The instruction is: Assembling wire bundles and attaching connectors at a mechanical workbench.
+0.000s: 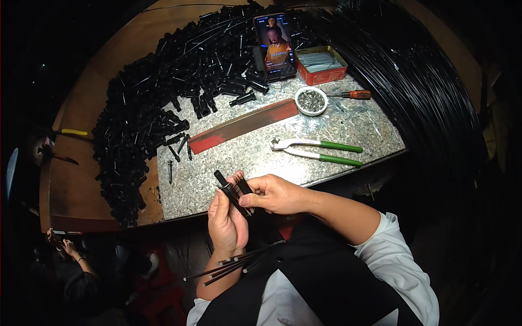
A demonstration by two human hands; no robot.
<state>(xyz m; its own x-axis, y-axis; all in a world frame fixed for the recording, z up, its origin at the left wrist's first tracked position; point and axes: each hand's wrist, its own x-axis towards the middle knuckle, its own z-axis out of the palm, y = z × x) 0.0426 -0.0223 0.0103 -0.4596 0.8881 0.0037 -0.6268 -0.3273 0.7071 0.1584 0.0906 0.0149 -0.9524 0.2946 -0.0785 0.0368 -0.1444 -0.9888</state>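
Over the near edge of the stone slab, my left hand (227, 220) is closed around a black tubular part (220, 177), tilted with its narrow end up and to the left. Right beside it, my right hand (274, 194) pinches a black piece with thin dark lines (240, 183); its exact kind is hard to make out. The two pieces are side by side, and whether they are joined cannot be seen. Across my left forearm lie several thin black rods (225, 266) with pale round ends. Nearest on the slab are end-cutting pliers (318, 151) with green handles.
The speckled slab (244, 157) carries a red-brown bar (244, 125), a white bowl of small metal bits (311, 101), a screwdriver (356, 94), a red tin of wires (322, 75) and a phone (275, 46). Black parts (141, 119) heap leftward; long black rods (418, 81) lie right.
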